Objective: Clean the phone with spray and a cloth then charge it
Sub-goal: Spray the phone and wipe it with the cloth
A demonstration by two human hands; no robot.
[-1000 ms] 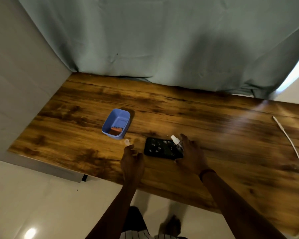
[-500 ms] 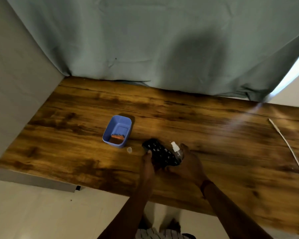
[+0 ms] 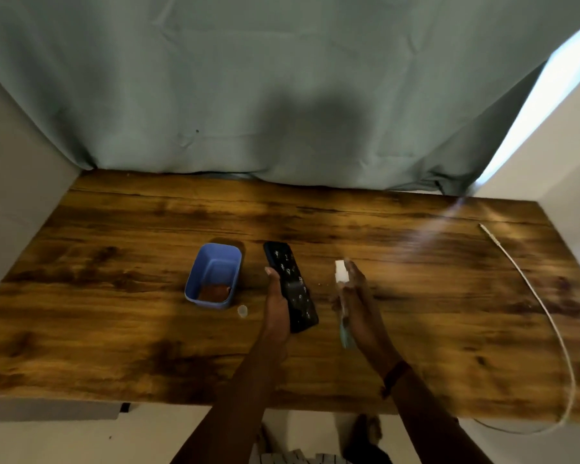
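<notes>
Head view: the phone (image 3: 290, 285) is gripped along its left edge by the left hand (image 3: 277, 308), fingers wrapped round it, and is held lengthwise above the worktop (image 3: 416, 313), its dark patterned face turned up. Just to its right, a small spray bottle (image 3: 343, 298) is clasped in the right hand (image 3: 359, 306) — the white nozzle stands above the fingers, with the clear body seen below the palm. A dark band is worn on the right wrist. To the left of the phone a blue tub (image 3: 214, 275) is set on the wood, and something orange-brown is seen in its near end. A small clear cap (image 3: 242, 310) lies just beside the tub's near corner. Well apart, along the right edge, a white charging cable (image 3: 546, 316) is laid in a long curve. Behind the worktop a grey-green curtain (image 3: 248, 95) is hung.
</notes>
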